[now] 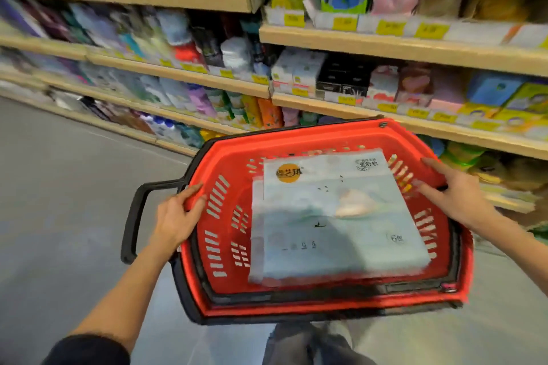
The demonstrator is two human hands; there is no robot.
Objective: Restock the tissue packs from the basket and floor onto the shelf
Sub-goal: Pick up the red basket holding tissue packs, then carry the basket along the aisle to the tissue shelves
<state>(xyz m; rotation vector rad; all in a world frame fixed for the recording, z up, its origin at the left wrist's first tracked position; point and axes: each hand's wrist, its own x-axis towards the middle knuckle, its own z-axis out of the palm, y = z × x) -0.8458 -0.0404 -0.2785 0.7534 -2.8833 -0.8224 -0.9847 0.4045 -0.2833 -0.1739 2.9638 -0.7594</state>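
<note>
Plainly, what lies where:
Tissue pack: a pale blue tissue pack [335,216] lies flat inside the red basket [222,175], filling most of its floor, printed face up. A second pack may lie under it, since a pale edge shows at its 9 o'clock side, but I cannot tell.
Long axis: runs from about 6 o'clock to 12 o'clock, near end toward the person, far end toward the shelf [415,124].
Basket: held up off the floor [59,187], its black handle [133,216] sticking out at 9 o'clock.
Left hand: the left hand [175,216] is curled over the basket rim at 9 o'clock of the pack, gripping that rim and apart from the pack.
Right hand: the right hand [453,190] is spread, fingers extended at 3 o'clock of the pack, fingertips just beside or touching the pack's upper right edge; blur hides which. It grips nothing that I can see.
Nearer hand: the right, by my judgement, so it would take the pack while the left steadies the basket.
Way to the shelf: at 12 o'clock beyond the basket's far rim, so the pack likely goes up and forward.
</note>
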